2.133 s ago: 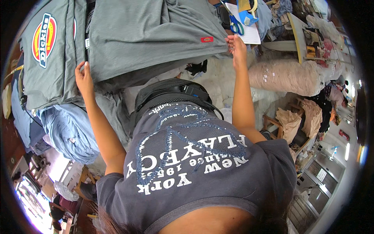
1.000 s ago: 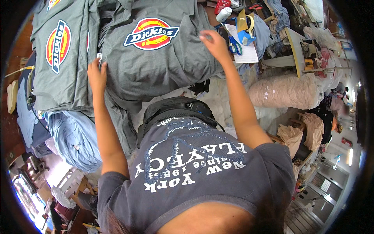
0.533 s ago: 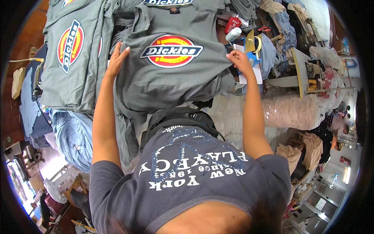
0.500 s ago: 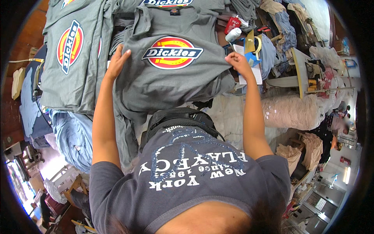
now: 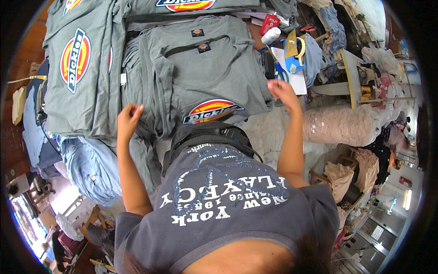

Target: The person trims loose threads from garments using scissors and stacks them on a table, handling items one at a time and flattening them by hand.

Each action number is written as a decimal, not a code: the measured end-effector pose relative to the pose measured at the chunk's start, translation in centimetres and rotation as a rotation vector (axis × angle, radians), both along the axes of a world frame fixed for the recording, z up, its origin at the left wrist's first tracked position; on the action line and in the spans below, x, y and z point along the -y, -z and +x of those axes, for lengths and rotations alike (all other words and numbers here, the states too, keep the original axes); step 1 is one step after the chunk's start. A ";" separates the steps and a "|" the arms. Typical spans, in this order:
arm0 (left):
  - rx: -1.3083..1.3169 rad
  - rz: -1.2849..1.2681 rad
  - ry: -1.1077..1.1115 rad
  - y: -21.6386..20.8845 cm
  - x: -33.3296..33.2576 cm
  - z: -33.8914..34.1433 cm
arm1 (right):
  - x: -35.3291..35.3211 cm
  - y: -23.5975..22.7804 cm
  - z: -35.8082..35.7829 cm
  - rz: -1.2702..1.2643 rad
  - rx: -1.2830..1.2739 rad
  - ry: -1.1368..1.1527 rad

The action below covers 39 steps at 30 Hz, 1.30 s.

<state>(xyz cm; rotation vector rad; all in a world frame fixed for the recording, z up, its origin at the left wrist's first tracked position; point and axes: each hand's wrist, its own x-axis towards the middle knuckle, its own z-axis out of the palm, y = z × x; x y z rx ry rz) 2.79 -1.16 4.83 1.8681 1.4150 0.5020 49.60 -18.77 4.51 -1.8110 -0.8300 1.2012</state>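
Both hands have lifted off the grey shirt. Left hand, at nine o'clock of its oval red-and-yellow badge, is loosely curled, empty. Right hand, at three o'clock, is half open, empty. Shirt lies collar toward twelve o'clock, small labels there.

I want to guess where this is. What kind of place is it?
Probably a clothing workshop: grey T-shirts lie in stacks on the table, scissors and tape sit beside them, and big wrapped bundles are nearby.

Bright even light, soft shadows, fisheye-bent dark rim
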 end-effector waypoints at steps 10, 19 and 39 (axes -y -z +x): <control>0.929 -0.676 -0.023 2.6 -8.6 11.2 | -16.0 2.1 -0.9 0.138 -0.100 0.234; 1.022 -1.248 -0.160 2.2 3.8 2.9 | -1.5 1.0 -6.9 0.211 -0.874 0.148; 1.348 -0.847 0.168 -6.6 6.6 0.5 | 7.2 -5.9 -8.9 0.377 -0.709 0.045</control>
